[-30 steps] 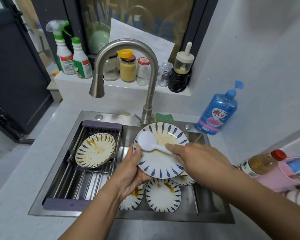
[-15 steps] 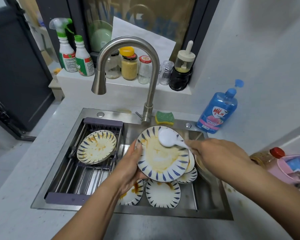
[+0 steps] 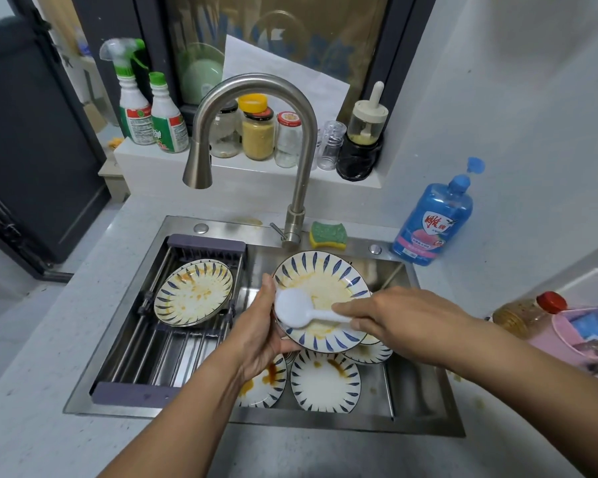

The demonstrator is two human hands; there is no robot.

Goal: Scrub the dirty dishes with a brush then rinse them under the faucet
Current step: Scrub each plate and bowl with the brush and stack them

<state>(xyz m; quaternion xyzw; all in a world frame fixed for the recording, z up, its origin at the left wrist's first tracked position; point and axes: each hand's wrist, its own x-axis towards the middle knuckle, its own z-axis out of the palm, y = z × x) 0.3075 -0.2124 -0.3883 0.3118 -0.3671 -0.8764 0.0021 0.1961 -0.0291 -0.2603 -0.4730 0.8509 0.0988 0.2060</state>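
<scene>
White brush [image 3: 304,312] lies crosswise, head pointing left.

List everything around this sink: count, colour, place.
held plate: one, white with blue dashes, stained, over sink
rack plate: one, same pattern, stained, on rack
sink plates: at least three, same pattern, sink floor
brush: one, white, on held plate
faucet: one, steel, behind sink
sink: one, steel, in counter
rack: one, steel and purple, sink's left
sponge: one, green-yellow, by faucet base
soap bottle: one, blue, right counter
spray bottles: two, white, green tops, left ledge
left hand: one, holds held plate's edge
right hand: one, grips brush handle
</scene>
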